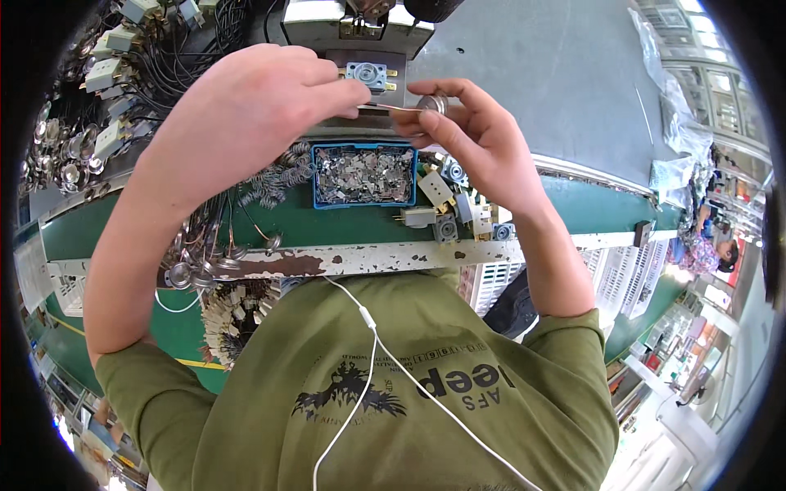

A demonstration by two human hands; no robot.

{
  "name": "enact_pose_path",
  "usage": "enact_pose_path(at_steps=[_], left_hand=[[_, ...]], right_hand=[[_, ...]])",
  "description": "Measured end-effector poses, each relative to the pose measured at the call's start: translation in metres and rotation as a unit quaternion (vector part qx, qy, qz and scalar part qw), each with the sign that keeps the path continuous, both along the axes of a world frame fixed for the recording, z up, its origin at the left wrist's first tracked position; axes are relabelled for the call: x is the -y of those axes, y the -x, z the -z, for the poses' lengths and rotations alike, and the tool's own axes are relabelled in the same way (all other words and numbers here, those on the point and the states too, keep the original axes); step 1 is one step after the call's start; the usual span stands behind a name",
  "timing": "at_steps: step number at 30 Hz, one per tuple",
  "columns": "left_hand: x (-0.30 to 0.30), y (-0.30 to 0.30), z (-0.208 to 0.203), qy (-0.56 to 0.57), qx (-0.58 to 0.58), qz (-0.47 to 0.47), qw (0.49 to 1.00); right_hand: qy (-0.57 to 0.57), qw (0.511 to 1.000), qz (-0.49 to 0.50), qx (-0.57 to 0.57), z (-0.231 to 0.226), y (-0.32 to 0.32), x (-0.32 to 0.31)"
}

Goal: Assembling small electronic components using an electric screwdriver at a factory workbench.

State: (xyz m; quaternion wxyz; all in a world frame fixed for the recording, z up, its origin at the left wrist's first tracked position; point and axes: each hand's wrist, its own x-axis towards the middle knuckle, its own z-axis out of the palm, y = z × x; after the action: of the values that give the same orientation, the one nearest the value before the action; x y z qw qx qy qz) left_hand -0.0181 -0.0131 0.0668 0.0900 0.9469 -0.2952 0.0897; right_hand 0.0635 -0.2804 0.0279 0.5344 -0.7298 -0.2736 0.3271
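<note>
Between the thumb and fingers of my right hand [483,135] is a round metal capsule [434,104], held on edge. A thin copper-coloured tube [401,107] runs from it leftward to the fingertips of my left hand [262,98]. Those fingertips are pinched together at the tube's end, partly hidden by the hand's back. Just beyond them, a grey switch body [368,75] with brass terminals and a round centre sits on a metal plate under the machine. Nearer to me, a blue tray [364,204] holds many small metal pieces.
A machine [327,24] stands at the far edge. Finished-looking switch units with black leads [106,74] pile up at the left, beside metal capsules [70,159]. Coil springs [282,180] lie left of the tray, loose switch bodies [438,188] right of it. Another person [708,254] is far right.
</note>
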Motion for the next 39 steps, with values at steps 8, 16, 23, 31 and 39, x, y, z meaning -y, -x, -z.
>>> enact_pose_path(at_steps=[8, 16, 23, 31, 39], left_hand=[[-0.015, -0.003, -0.005, 0.055, -0.031, 0.002, 0.998], [-0.017, -0.001, 0.003, 0.137, -0.070, -0.017, 0.988], [-0.019, 0.010, 0.004, 0.124, -0.116, 0.007, 0.985], [-0.013, 0.002, 0.027, 0.157, 0.002, -0.006, 0.988], [-0.007, 0.014, 0.019, 0.085, -0.007, -0.060, 0.995]], right_hand=[[-0.124, 0.976, -0.036, -0.176, 0.006, -0.002, -0.011], [-0.095, 0.984, 0.144, 0.048, -0.001, 0.020, -0.025], [0.026, 0.935, -0.103, 0.337, -0.029, -0.002, -0.012], [-0.080, 0.993, 0.024, 0.080, -0.031, 0.004, -0.026], [-0.035, 0.999, 0.018, 0.009, -0.031, -0.002, -0.026]])
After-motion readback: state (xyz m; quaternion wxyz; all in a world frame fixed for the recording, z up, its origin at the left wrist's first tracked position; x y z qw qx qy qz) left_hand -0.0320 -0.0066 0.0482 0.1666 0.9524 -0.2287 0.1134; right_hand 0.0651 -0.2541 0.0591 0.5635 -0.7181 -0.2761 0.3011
